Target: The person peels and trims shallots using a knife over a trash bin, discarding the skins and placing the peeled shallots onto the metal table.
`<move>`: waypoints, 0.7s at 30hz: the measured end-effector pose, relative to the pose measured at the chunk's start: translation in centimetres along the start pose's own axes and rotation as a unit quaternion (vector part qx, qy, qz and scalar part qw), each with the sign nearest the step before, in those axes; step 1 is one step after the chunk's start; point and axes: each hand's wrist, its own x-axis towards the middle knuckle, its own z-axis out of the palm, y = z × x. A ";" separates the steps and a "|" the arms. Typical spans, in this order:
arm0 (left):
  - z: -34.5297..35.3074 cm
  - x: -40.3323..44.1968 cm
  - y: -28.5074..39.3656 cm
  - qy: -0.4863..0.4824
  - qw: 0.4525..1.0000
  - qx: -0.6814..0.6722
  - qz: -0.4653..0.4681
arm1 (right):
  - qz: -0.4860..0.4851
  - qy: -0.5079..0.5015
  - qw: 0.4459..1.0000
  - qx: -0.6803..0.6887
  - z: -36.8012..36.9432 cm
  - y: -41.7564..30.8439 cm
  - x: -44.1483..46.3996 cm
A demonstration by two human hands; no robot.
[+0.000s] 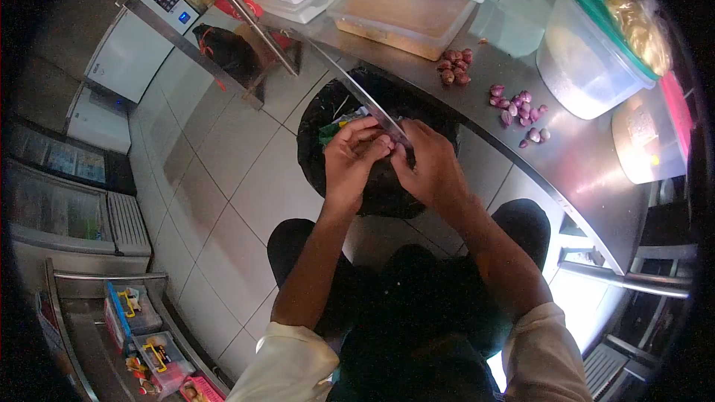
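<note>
Over a bin lined with a black bag [316,108], both my hands are close together. My right hand [432,164] is closed on a knife [363,95], whose long blade points up and to the left. My left hand [351,160] pinches a small shallot, mostly hidden by the fingers, right beside the blade. On the steel table [577,156] to the right lie unpeeled brown-red shallots [454,67] in a cluster. Nearer me on the same table are peeled purple shallots [523,109].
Lidded plastic boxes [402,15] stand at the table's far end. A tub with a green lid [588,52] and a red-lidded container [648,134] are at the right. Toolbox-like cases [160,357] sit on a steel shelf at lower left.
</note>
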 end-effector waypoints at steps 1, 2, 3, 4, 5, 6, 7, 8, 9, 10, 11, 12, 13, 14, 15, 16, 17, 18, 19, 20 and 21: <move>0.0 0.1 0.0 0.001 1.000 0.010 0.007 | 0.004 0.003 1.000 -0.003 0.0 -0.3 0.1; -0.1 0.0 -0.1 0.001 1.000 0.009 0.007 | 0.008 0.006 1.000 -0.005 -0.1 -0.5 0.1; -0.1 0.0 0.0 0.007 1.000 0.015 0.014 | 0.008 0.006 1.000 -0.005 -0.2 -0.6 0.1; -0.1 0.0 0.0 0.012 1.000 0.020 0.021 | 0.023 -0.009 1.000 0.003 -0.3 -0.7 0.1; -0.1 0.0 0.0 0.012 1.000 0.019 0.021 | 0.038 -0.025 0.999 0.012 -0.5 -0.8 0.1; -0.2 -0.1 -0.1 0.007 1.000 0.019 0.022 | 0.038 -0.025 0.999 0.011 -0.6 -1.0 0.2; -0.2 -0.1 -0.1 0.003 1.000 0.020 0.023 | 0.053 -0.032 0.998 0.008 -0.8 -1.3 0.3; -0.2 -0.1 -0.1 0.004 1.000 0.020 0.023 | 0.067 -0.039 0.997 0.006 -0.9 -1.4 0.3; -0.2 0.0 0.0 0.009 1.000 0.010 0.026 | 0.067 -0.039 0.997 0.006 -0.7 -1.3 0.4; -0.1 0.0 0.0 0.013 0.999 -0.001 0.029 | 0.059 -0.030 0.998 0.012 -0.6 -1.1 0.3; -0.1 0.0 -0.1 0.013 1.000 -0.001 0.028 | 0.052 -0.021 0.998 0.017 -0.5 -1.0 0.3; -0.1 0.1 -0.1 0.008 0.999 0.011 0.039 | 0.052 -0.022 0.998 0.017 -0.5 -0.9 0.2; -0.2 0.1 -0.2 0.004 0.999 0.022 0.050 | 0.057 -0.025 0.998 0.003 -0.5 -0.9 0.2; -0.2 0.1 -0.3 0.004 0.999 0.022 0.049 | 0.061 -0.028 0.998 -0.011 -0.5 -0.9 0.2; -0.1 0.1 -0.3 -0.011 0.997 0.033 0.070 | 0.061 -0.028 0.998 -0.010 -0.4 -0.9 0.1; -0.1 0.1 -0.4 -0.027 0.995 0.044 0.091 | 0.067 -0.035 0.997 -0.017 -0.4 -0.8 0.1; -0.1 0.1 -0.5 -0.027 0.995 0.044 0.090 | 0.074 -0.043 0.996 -0.023 -0.3 -0.8 0.1; 0.0 0.1 -0.6 -0.028 0.993 0.042 0.109 | 0.074 -0.043 0.996 -0.022 -0.2 -0.8 0.1; 0.0 0.2 -0.7 -0.029 0.991 0.040 0.127 | 0.084 -0.038 0.996 -0.019 0.0 -0.8 0.1; 0.0 0.1 -0.8 -0.030 0.991 0.040 0.127 | 0.093 -0.033 0.995 -0.017 0.1 -0.8 0.0; 0.1 0.0 -0.7 -0.038 0.990 0.030 0.132 | 0.094 -0.033 0.995 -0.017 0.1 -0.8 0.0</move>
